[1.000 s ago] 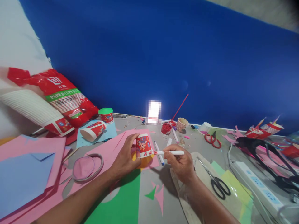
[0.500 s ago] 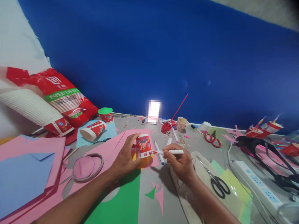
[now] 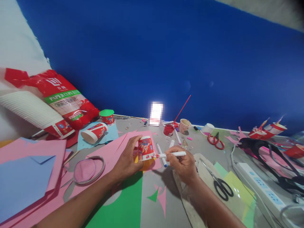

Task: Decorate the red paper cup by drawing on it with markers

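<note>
Near the middle, my left hand (image 3: 128, 158) holds a red and white paper cup (image 3: 146, 146) between thumb and fingers, the printed side facing me. My right hand (image 3: 182, 164) is closed round a white marker (image 3: 174, 154), whose red tip meets the white band near the cup's lower edge. Red marks show on that band. Under the cup lie pink paper (image 3: 125, 139) and a piece of orange paper (image 3: 148, 165). A marker with a blue end (image 3: 161, 155) rests on the table between the cup and my right hand.
Left are a bag of paper cups (image 3: 64, 98), a lying cup (image 3: 93, 133) and blue paper (image 3: 26, 180). Black scissors (image 3: 223, 188), red scissors (image 3: 215, 141) and a power strip (image 3: 261, 186) lie right. A red pot (image 3: 168, 129) holding a stick stands behind.
Red marks on the cup's white band look slightly more extended. Both hands keep nearly the same place and the same hold.
</note>
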`<state>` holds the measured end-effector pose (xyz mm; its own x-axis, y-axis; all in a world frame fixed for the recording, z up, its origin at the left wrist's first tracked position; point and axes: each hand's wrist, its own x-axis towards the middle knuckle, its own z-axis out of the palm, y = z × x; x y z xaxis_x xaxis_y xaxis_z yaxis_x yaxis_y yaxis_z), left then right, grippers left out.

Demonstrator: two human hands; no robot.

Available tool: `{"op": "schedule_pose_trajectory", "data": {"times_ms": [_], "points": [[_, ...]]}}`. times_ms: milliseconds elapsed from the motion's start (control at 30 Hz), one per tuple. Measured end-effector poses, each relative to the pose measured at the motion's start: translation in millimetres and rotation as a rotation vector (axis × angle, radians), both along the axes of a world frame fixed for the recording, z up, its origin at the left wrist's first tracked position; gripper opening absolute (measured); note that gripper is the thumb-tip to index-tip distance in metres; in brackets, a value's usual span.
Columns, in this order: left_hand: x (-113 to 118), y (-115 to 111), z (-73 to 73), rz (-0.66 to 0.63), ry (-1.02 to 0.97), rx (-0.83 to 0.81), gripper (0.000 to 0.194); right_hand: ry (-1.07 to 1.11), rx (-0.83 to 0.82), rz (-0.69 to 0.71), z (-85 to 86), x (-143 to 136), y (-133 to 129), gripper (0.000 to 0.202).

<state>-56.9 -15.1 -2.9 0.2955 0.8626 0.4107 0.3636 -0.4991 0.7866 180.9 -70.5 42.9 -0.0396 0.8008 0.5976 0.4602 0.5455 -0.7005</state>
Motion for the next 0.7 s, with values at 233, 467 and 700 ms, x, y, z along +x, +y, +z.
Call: {"op": "schedule_pose_trajectory", "data": {"times_ms": [233,467,700], "points": [[-0.5,-0.9,-0.3,-0.017,-0.003,-0.014,0.077,0.038,-0.003,0.011,-1.1,-0.3,1.4,0.020],[0.1,-1.6,1.4,-0.010,0.005,-0.014,0.079,0.032,-0.011,0.028,0.2,0.1,0.4,0.022],[1.0,-1.8,-2.1,-0.019,-0.016,-0.025,0.079,0.067,-0.003,0.020,-1.3,-0.3,1.1,0.020]]}}
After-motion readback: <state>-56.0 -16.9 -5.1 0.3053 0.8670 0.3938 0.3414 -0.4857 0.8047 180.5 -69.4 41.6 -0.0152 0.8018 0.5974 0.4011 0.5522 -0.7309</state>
